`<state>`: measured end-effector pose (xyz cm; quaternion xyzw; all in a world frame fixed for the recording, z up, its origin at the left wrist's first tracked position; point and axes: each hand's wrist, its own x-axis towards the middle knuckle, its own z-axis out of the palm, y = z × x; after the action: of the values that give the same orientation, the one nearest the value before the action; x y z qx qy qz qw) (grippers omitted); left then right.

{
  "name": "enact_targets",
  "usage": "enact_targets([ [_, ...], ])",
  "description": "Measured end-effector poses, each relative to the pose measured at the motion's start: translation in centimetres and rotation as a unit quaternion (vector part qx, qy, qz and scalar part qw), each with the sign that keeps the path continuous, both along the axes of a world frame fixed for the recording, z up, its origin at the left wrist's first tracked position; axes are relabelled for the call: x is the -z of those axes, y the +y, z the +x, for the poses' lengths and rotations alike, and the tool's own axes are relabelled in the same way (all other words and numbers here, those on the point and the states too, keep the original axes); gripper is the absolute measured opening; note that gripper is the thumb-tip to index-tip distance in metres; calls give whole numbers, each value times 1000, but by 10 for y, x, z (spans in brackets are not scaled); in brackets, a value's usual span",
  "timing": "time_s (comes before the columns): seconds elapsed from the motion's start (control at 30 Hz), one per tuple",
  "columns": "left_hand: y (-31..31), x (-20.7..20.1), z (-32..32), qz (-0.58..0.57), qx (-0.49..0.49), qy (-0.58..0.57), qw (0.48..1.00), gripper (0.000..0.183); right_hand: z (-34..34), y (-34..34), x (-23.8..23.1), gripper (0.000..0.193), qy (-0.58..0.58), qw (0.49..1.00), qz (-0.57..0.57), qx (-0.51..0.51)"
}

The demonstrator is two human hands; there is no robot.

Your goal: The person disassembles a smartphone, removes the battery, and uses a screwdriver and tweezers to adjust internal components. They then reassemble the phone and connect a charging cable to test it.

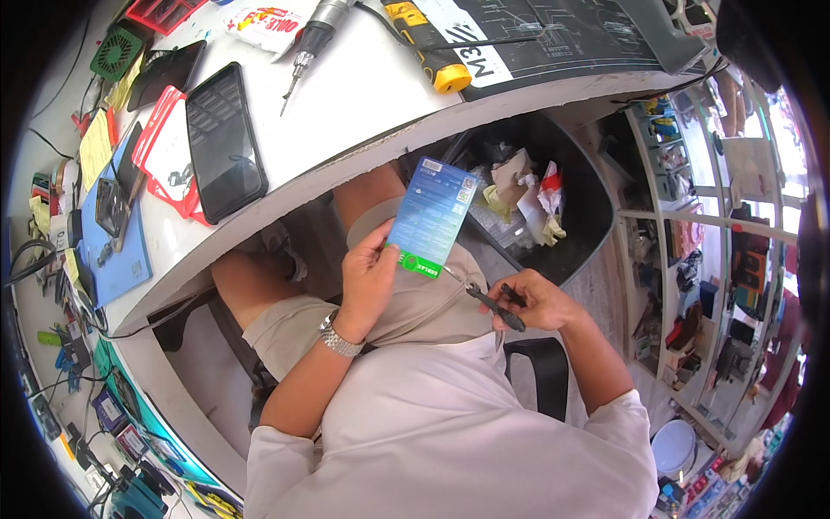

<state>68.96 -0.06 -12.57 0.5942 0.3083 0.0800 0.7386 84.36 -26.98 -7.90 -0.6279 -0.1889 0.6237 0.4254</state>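
My left hand [367,278] is closed on the lower left edge of a flat blue packet [437,208] with a green band along its bottom. The packet is held over my lap, its printed side up. My right hand [543,301] grips a pair of slim black-handled pliers [489,304]. Their thin metal nose points at the packet's lower right corner; whether it touches there, I cannot tell. A wristwatch [339,336] is on my left wrist.
The white table [363,99] lies ahead, bearing a black phone [225,143], a grey tool with a thin tip [313,43] and a yellow-and-black tool [424,48]. A black bin [598,212] with crumpled scraps stands beyond the packet. Loaded shelves [718,225] line the right.
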Motion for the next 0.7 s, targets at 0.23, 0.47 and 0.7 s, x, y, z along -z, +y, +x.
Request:
enact_targets([
  [0.23,-5,-5,11,-29,4,-5,1000,45,-3,7,-6,29,-32,999,-9,0],
  [0.47,-32,-19,31,-103,81,7,991,56,-10,8,1,24,-97,992,-23,71],
  [0.7,-44,-13,66,-142,55,-12,988,47,-7,5,-14,24,-213,969,-60,110],
])
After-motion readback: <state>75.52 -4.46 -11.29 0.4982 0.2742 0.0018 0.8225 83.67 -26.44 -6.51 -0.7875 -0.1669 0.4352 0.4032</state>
